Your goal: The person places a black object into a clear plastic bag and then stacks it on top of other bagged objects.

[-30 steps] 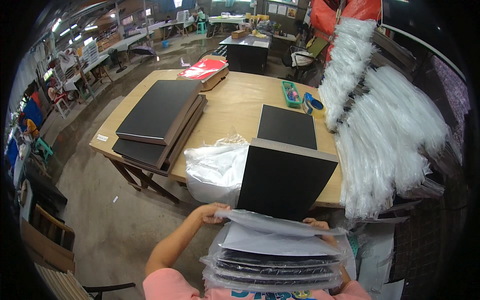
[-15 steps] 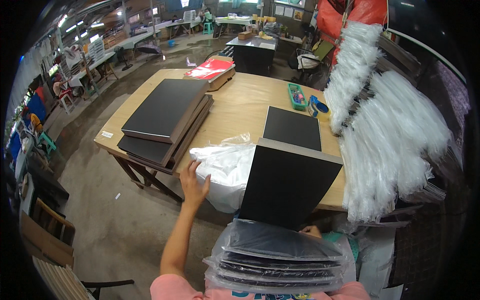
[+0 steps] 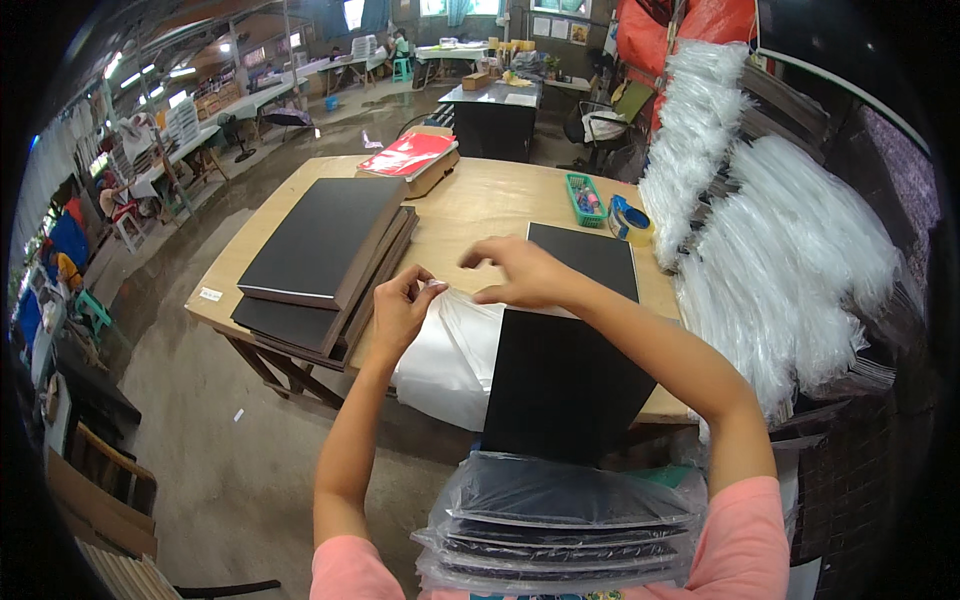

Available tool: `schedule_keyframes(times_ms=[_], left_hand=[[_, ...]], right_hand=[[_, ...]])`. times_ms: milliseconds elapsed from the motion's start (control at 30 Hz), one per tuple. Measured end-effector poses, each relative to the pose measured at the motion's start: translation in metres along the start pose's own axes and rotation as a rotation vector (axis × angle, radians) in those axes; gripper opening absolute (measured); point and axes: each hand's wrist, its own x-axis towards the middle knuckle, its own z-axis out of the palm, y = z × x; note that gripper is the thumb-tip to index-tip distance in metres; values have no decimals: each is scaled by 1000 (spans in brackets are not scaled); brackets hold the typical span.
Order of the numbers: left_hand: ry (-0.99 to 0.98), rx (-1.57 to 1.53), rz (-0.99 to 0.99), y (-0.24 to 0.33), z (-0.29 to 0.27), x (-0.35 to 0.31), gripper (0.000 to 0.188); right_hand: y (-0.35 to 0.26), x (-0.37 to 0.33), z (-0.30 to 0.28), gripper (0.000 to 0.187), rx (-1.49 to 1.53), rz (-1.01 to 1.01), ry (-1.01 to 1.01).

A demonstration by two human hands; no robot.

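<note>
My left hand [image 3: 402, 308] pinches the top edge of a clear plastic bag from the pile of whitish plastic bags [image 3: 448, 362] at the table's near edge. Just right of that pinch, my right hand [image 3: 525, 273] hovers with thumb and fingers apart, holding nothing. Below my right forearm a large black board [image 3: 560, 390] leans against the table edge, its top partly hidden by the arm. Behind it more black board [image 3: 590, 258] lies on the table. Against my body rests a stack of plastic-wrapped dark boards [image 3: 565, 525].
Thick black boards [image 3: 320, 240] are stacked on the table's left side. Farther back lie a red-topped packet [image 3: 412, 155], a green basket [image 3: 585, 200] of small items and a blue tape dispenser [image 3: 630, 218]. Heaped clear plastic sleeves [image 3: 790, 270] stand at the right.
My right hand has come up from beside the wrapped stack to the plastic bags. My left hand has moved up and right, closing on a bag's edge, which is now lifted.
</note>
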Motion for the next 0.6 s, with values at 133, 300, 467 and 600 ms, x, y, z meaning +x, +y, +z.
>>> schedule_keyframes(times_ms=[133,300,467,600], left_hand=[[125,-6,142,-13,11,5,23],[24,-368,-77,-58,23,3,38],[-1022,-1050,-507,-52,17,-1,38],[-1311,-658,-31,-12,-72,2,29]], right_hand=[[28,50,39,29,-58,344,-276],[41,52,44,14,-123,316,-85],[50,51,40,14,-220,114,-263],[-18,28,52,33,984,454,-859]])
